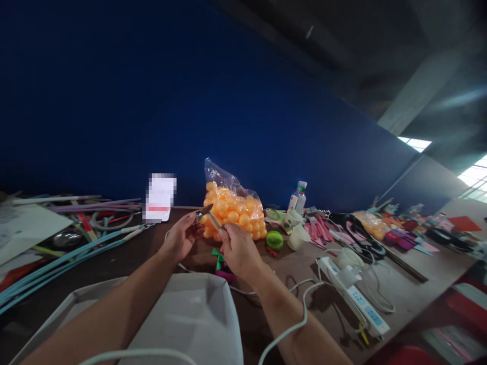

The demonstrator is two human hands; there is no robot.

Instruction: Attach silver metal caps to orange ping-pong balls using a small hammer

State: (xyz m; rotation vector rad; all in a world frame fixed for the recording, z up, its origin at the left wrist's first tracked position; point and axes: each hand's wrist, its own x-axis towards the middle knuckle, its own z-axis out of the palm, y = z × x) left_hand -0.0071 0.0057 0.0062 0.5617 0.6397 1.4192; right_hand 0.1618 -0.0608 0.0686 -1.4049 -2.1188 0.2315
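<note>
My right hand [241, 248] is closed round a pale, tan stick-like tool [214, 219], which points up and left. My left hand [182, 238] faces it, fingertips pinched round a small, dark, shiny piece [199, 216]; its kind is too small to make out. A dark pointed tip [207, 208] shows between the hands, and I cannot tell which piece it belongs to. Just behind them stands a clear plastic bag [236, 213] full of orange balls. Under my right hand lie a green piece [218, 257] and a purple piece [225, 274], partly covered.
A pale fabric-like box or bag [190, 309] sits below my forearms. Left are a lit phone [160, 197] and light-blue rods [76, 253]. Rightward stand a green round container [274, 240], white cup [299, 237], bottle [299, 197] and power strip [357, 299], with white cables crossing the table.
</note>
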